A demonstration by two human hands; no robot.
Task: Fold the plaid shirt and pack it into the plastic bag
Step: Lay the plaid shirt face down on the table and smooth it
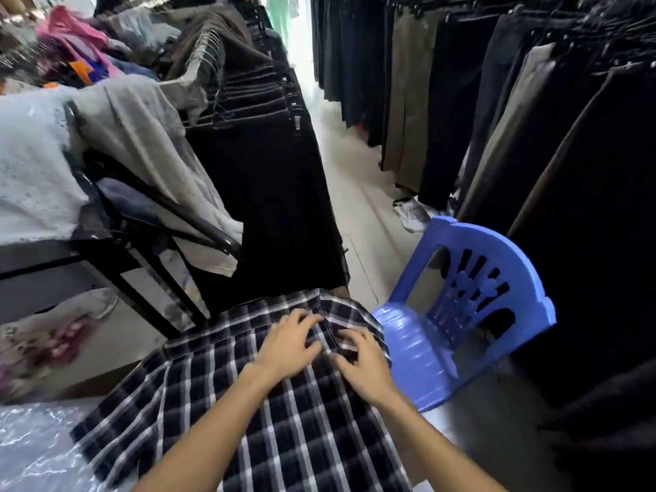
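Observation:
The plaid shirt (pixel 198 403), dark navy with white checks, lies spread out in front of me, its far end toward the aisle. Both hands sit on that far end, either side of a stitched seam. My left hand (pixel 289 344) rests on the cloth with fingers bent, fingertips at the seam. My right hand (pixel 362 363) is just right of it, fingers curled and clawed onto the fabric; whether either pinches the cloth is unclear. Clear crinkled plastic bag (pixel 32 445) lies at the lower left, partly under the shirt's left edge.
A blue plastic chair (pixel 472 300) stands right next to the shirt. Black metal racks (pixel 159 207) with grey garments and dark hanging trousers (pixel 262 193) crowd the left. More hanging trousers (pixel 532 118) line the right. A narrow pale floor aisle (pixel 355 193) runs ahead.

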